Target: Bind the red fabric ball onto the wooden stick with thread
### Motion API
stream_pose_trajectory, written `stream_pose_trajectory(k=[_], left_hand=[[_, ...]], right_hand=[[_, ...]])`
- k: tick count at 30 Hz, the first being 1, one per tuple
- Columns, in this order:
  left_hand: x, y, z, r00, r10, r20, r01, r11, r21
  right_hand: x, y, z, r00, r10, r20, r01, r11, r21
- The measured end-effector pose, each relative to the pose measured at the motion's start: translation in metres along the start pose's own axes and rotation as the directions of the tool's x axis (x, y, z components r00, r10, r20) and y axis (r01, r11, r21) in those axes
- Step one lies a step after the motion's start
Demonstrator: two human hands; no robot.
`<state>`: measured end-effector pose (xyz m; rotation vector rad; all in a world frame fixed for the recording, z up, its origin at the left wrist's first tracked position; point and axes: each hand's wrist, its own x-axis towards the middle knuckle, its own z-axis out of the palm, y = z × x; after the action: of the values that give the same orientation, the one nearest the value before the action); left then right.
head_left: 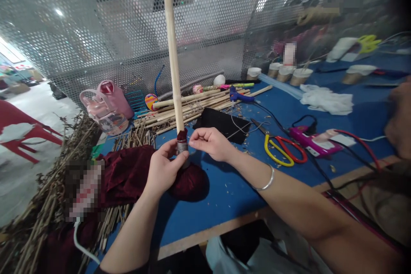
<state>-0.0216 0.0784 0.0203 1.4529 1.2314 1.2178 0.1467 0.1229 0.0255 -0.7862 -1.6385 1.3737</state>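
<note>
A pale wooden stick [173,60] stands nearly upright, its lower end set in a dark red velvet-covered ball [190,183] that rests on the blue table. Around the gathered cloth at the ball's neck runs a grey wrapping [182,147]. My left hand [164,165] is closed on this wrapped neck, thumb in front. Just to the right, my right hand [212,143] pinches what looks like the end of a thin grey strand close to the wrapping; the strand is hard to make out. Dark red velvet cloth [126,175] lies left of my left hand.
Scissors [282,150] with yellow and red handles and a black cloth [221,124] lie to the right. Behind are wooden sticks [205,105], a blue glue gun [240,95] and a perforated metal screen [135,30]. A magenta power strip [316,141] trails cords; dry stalks [35,205] edge the left.
</note>
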Motion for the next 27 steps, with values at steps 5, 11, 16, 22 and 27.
stream_pose_trajectory(k=[5,11,16,22,27], left_hand=[[-0.002,0.002,0.004,0.998,0.036,-0.053,-0.035,0.999,0.017],[-0.004,0.004,0.005,0.998,0.028,-0.060,-0.026,0.999,0.034],[-0.003,0.005,0.004,0.995,0.006,-0.103,-0.002,0.999,0.040],[-0.003,0.003,0.005,0.997,0.009,-0.077,-0.008,1.000,0.011],[-0.003,0.007,0.002,0.984,-0.044,0.174,0.082,0.972,-0.218]], right_hand=[[-0.002,-0.004,0.004,0.998,0.046,0.031,-0.051,0.984,0.172],[0.000,0.001,0.008,0.980,0.187,0.074,-0.201,0.886,0.418],[0.001,0.005,0.006,0.980,0.180,0.081,-0.197,0.914,0.355],[0.006,0.012,0.001,0.989,0.131,0.066,-0.144,0.948,0.283],[0.007,0.016,-0.007,0.978,0.055,0.199,-0.119,0.938,0.327]])
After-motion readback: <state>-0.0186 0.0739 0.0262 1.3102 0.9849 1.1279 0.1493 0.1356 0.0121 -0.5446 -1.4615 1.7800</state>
